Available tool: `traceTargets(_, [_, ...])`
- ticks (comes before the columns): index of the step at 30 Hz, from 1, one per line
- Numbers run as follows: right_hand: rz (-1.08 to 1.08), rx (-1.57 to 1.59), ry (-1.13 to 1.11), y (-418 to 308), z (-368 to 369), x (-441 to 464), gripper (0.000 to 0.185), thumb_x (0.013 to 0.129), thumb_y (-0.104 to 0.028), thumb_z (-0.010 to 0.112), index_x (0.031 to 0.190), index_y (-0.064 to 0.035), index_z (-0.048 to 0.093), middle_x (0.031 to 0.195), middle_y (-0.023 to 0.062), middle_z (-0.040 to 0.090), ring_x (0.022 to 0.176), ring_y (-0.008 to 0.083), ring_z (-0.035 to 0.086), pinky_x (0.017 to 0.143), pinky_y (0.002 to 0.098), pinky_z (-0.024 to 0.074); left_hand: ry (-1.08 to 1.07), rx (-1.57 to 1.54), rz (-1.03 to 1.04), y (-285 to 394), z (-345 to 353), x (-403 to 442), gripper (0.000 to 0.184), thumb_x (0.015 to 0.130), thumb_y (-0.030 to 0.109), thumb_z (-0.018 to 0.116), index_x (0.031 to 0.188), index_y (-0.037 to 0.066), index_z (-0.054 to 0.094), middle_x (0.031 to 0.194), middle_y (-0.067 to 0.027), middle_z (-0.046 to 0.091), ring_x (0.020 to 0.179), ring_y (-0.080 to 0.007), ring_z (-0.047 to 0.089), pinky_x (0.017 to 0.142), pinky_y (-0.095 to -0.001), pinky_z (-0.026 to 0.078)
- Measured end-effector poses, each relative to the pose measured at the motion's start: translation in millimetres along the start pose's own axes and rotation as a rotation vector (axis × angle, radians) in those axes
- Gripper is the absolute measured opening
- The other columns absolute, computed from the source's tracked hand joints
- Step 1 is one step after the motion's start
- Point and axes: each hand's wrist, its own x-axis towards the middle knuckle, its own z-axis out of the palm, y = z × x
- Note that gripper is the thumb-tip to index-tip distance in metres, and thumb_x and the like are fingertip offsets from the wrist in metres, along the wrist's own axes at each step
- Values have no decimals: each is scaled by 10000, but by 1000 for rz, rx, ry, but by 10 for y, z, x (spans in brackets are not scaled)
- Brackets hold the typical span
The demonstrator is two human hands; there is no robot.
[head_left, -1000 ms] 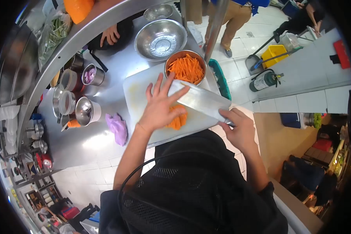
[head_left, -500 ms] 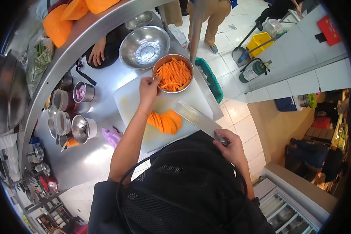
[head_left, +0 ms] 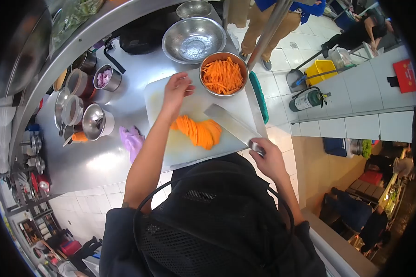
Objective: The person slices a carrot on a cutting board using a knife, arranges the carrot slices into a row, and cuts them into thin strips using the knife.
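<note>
the right hand [head_left: 269, 159] grips a smooth steel knife [head_left: 231, 124], the left hand [head_left: 176, 91] half open at eleven o'clock from fanned orange slices [head_left: 199, 132].

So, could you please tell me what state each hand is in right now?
Left hand: open, loosely curled, nothing visible in it, over the cutting board.
Right hand: closed, holding the knife.

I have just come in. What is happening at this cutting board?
A person is preparing an orange vegetable. The right hand holds a broad knife by its handle, with the blade over the cutting board. The left hand is raised, seemingly with nothing in it. Orange slices lie overlapping on the board, and thin strips fill a metal bowl at its far end.
</note>
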Motion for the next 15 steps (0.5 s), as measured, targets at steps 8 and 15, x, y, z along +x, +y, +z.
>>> traceTargets(8, [-284, -106, -53, -63, 620, 907, 312, 901, -75, 720, 1210, -102, 683, 1092, 146, 666, 992, 390, 687, 849, 487, 562, -149, 861, 261, -570, -1606, -611, 388, 893, 79, 738, 1271, 11, 684, 1154, -160, 693, 952, -264, 671, 867, -338, 553])
traceTargets(15, [-502, -370, 70, 43, 1008, 1275, 392, 805, -95, 716, 1196, -126, 698, 1094, 134, 638, 1036, 354, 637, 863, 509, 509, 254, 1165, 289, -738, -931, -954, 316, 915, 144, 702, 1209, 28, 700, 1160, -222, 664, 1065, -439, 649, 933, -490, 544])
